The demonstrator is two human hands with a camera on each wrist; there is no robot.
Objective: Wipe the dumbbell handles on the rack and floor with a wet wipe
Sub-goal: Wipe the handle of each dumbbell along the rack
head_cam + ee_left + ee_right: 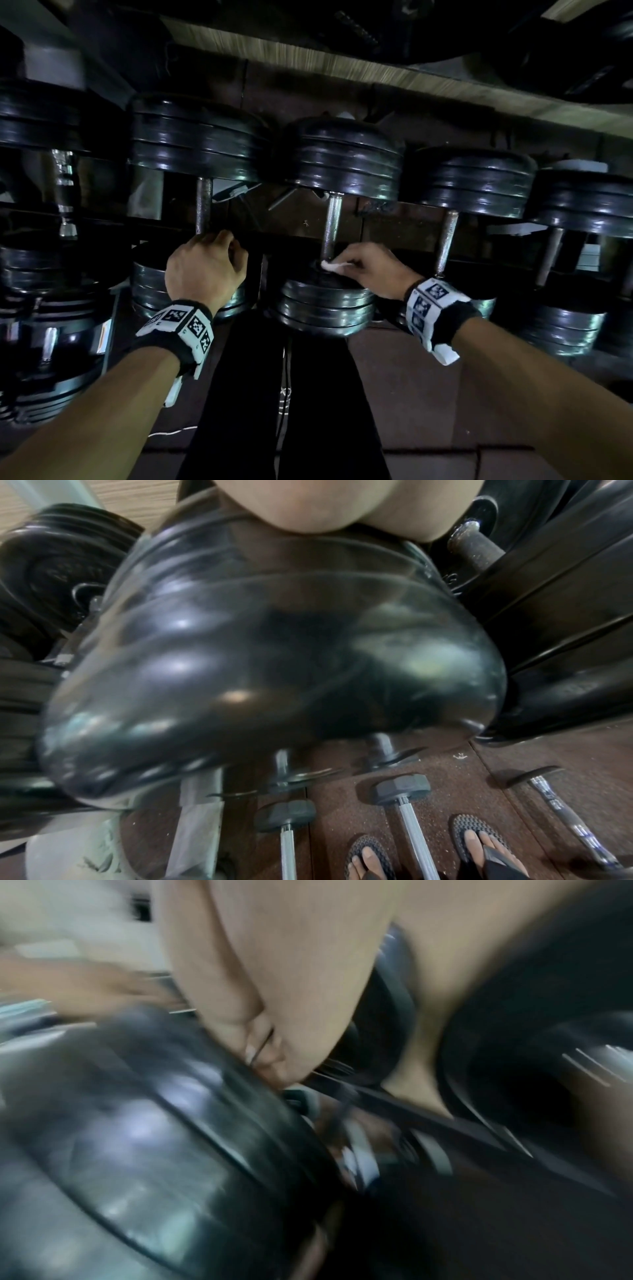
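Observation:
Black plate dumbbells lie in a row on the rack, seen in the head view. My right hand [356, 265] pinches a small white wet wipe [330, 265] against the near end of the middle dumbbell's steel handle [331, 222], where it meets the near plates [325, 305]. My left hand [209, 263] is curled around the near end of the neighbouring dumbbell's handle [204, 202] on the left. The left wrist view is filled by that dumbbell's black plates [274, 669]. The right wrist view is blurred and shows fingers [267, 1053] against a black plate [164, 1110].
More dumbbells sit to the right [445, 240] and left [65, 192] on the rack. On the brown floor below lie hex dumbbells [400, 785] and a chrome bar [561, 810], close to my sandalled feet [479, 840]. My dark trouser legs [284, 394] stand before the rack.

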